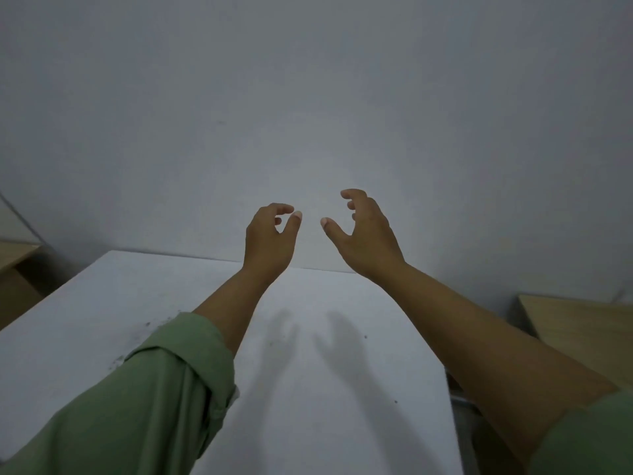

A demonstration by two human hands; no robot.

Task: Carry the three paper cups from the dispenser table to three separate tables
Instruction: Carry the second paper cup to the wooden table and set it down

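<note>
Both my hands are up in front of me over a white surface (342, 354), and neither has anything in it. My left hand (270, 240) is loosely curled, thumb and forefinger nearly meeting but with a gap showing between them. My right hand (364, 234) is wider open, fingers hooked and thumb stuck out to the side. The two are near each other but apart.

I can't see a single paper cup from here, nor any dispenser; the white surface under my arms is bare except for some dark specks and the shadows of my hands. There is a wooden piece of furniture at the far left (17, 269) and another at the right (575, 323), and a plain grey wall (308, 97) ahead.

When I do reach the cups, I expect them to be very light and thin-walled, easy to crush or tip. I'd take each around the middle of its side with a soft wrap of fingers and thumb, squeezing only enough to lift.
</note>
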